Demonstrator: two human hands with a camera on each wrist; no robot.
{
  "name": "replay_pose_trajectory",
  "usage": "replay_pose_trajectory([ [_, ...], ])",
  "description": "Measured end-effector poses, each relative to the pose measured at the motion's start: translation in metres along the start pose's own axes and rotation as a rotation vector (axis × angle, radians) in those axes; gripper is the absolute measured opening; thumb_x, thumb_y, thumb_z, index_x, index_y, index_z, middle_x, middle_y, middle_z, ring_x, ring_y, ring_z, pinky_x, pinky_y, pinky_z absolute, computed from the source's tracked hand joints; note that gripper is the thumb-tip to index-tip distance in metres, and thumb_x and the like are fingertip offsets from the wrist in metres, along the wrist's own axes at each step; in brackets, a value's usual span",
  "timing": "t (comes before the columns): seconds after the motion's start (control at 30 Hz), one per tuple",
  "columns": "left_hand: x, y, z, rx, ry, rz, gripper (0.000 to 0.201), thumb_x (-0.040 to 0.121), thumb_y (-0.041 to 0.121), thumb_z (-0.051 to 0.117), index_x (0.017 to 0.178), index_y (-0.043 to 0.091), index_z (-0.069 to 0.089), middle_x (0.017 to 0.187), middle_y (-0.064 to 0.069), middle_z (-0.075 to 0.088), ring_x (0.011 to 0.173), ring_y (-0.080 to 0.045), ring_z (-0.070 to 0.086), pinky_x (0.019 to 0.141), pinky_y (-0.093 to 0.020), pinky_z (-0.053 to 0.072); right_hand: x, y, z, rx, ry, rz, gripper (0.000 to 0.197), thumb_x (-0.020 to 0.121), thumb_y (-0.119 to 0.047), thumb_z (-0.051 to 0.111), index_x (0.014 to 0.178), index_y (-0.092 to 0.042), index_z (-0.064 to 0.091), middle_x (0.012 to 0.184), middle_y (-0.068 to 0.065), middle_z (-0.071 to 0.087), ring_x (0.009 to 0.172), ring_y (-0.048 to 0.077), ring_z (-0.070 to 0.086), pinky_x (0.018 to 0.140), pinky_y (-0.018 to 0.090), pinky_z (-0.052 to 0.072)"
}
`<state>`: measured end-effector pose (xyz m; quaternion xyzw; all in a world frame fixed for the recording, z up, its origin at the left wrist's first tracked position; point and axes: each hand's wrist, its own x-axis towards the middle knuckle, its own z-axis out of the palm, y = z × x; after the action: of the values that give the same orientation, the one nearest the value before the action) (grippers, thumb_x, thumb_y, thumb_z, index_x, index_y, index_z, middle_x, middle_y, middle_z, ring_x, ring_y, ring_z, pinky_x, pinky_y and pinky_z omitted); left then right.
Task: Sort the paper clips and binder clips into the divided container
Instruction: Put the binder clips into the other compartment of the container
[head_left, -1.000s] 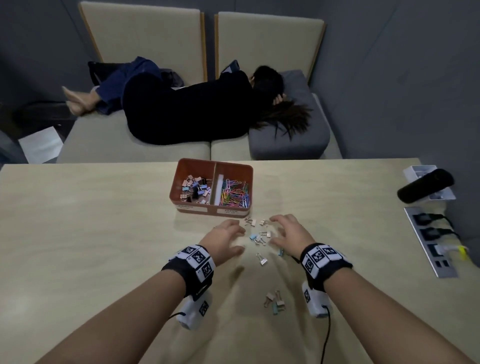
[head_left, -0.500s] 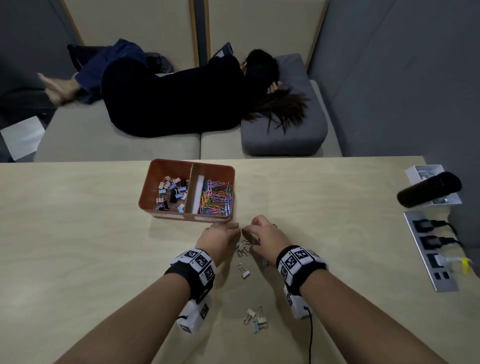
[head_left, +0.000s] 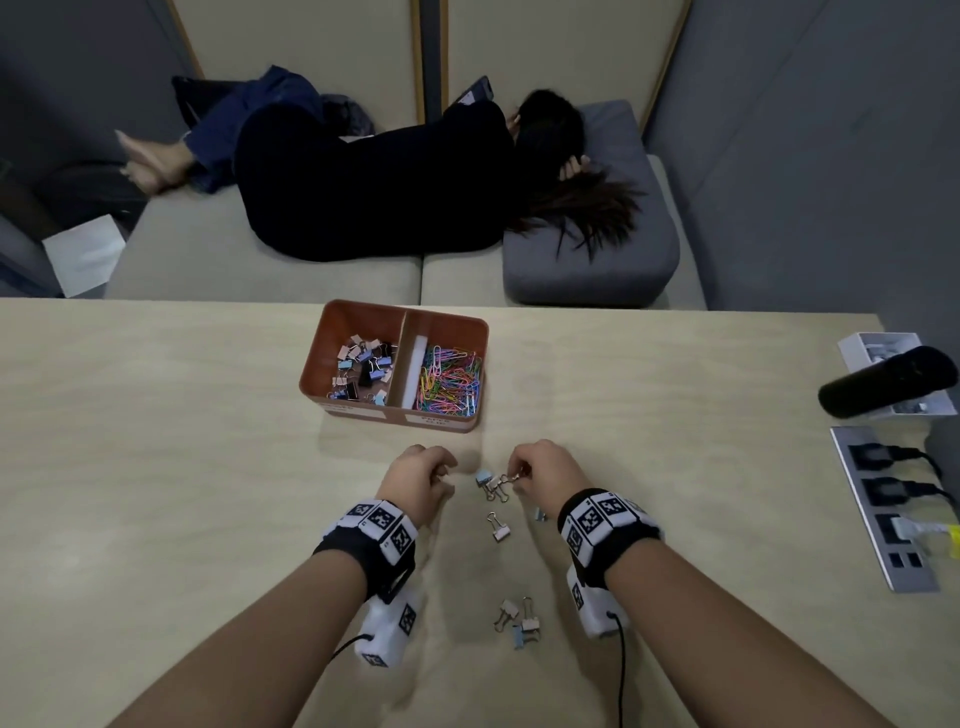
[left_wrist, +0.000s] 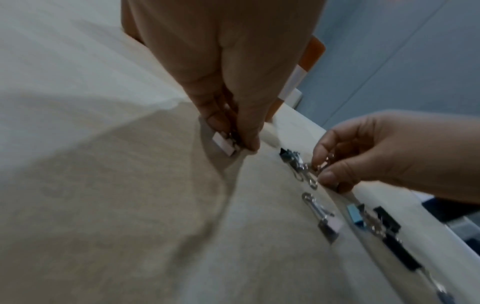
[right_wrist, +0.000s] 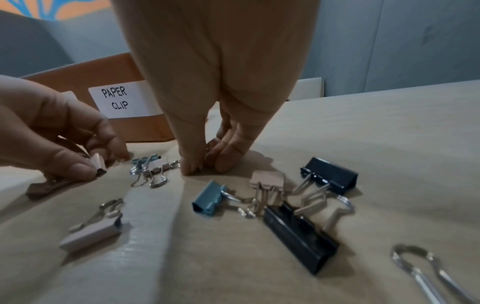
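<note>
The left hand (left_wrist: 228, 86) pinches a small pink metal binder clip (left_wrist: 224, 145); the right hand (head_left: 540, 470) pinches the wire handle of another from the tangle beside it. Lift slowly, shake loose, then drop into the left compartment of the orange divided container (head_left: 311, 374) just ahead.

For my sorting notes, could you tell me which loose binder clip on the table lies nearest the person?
The light blue binder clip in the group of three between the forearms; the other loose clips lie farther away, up by the hands.
</note>
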<state>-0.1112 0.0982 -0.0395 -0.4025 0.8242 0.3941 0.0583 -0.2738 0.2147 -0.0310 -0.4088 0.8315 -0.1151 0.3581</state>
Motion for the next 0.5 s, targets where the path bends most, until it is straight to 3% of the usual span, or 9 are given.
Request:
replay_pose_trajectory([
  [0.07,0.001,-0.002,-0.005,0.013,-0.034,-0.034,0.019,0.076,0.01,0.068,0.095,0.014,0.07,0.086,-0.002,0.051,0.08,-0.02,0.052,0.077,-0.023,0.042,-0.001,-0.001,0.0,-0.001,0.006,0.014,0.014,0.076,-0.004,0.066,0.078,-0.018,0.067,0.094,0.009,0.061,0.074,0.028,0.066,0.068,0.033,0.055],
  [0.2,-0.002,-0.008,-0.012,-0.075,-0.024,-0.067,0.009,0.077,0.011,0.07,0.085,0.014,0.071,0.083,-0.005,0.059,0.075,-0.018,0.055,0.067,-0.022,0.044,-0.002,-0.001,0.006,-0.034,0.057,-0.003,0.011,0.079,-0.006,0.062,0.082,-0.013,0.07,0.099,0.012,0.06,0.089,0.029,0.061,0.078,0.032,0.049],
  [0.3,-0.006,-0.009,-0.019,-0.207,0.005,-0.076,0.007,0.079,0.011,0.072,0.085,0.013,0.069,0.079,-0.008,0.066,0.067,-0.018,0.059,0.053,-0.015,0.046,-0.005,0.001,0.01,-0.028,0.082,-0.027,0.011,0.08,-0.005,0.062,0.083,-0.011,0.071,0.096,0.012,0.059,0.09,0.028,0.059,0.079,0.031,0.045],
  [0.4,-0.008,-0.012,-0.025,-0.245,0.014,-0.064,0.011,0.076,0.014,0.075,0.084,0.014,0.069,0.076,-0.007,0.066,0.068,-0.018,0.059,0.058,-0.021,0.047,-0.011,0.003,0.009,-0.004,0.101,-0.046,0.008,0.08,-0.006,0.063,0.081,-0.011,0.069,0.087,0.003,0.05,0.079,0.022,0.054,0.075,0.028,0.042],
  [0.5,-0.011,-0.015,-0.029,-0.149,-0.021,-0.037,0.012,0.072,0.017,0.079,0.079,0.017,0.068,0.08,-0.001,0.06,0.071,-0.016,0.058,0.06,-0.018,0.045,-0.014,0.005,0.005,0.043,0.111,-0.049,0.005,0.078,-0.006,0.069,0.082,-0.009,0.068,0.09,0.001,0.049,0.076,0.015,0.05,0.069,0.018,0.037],
])
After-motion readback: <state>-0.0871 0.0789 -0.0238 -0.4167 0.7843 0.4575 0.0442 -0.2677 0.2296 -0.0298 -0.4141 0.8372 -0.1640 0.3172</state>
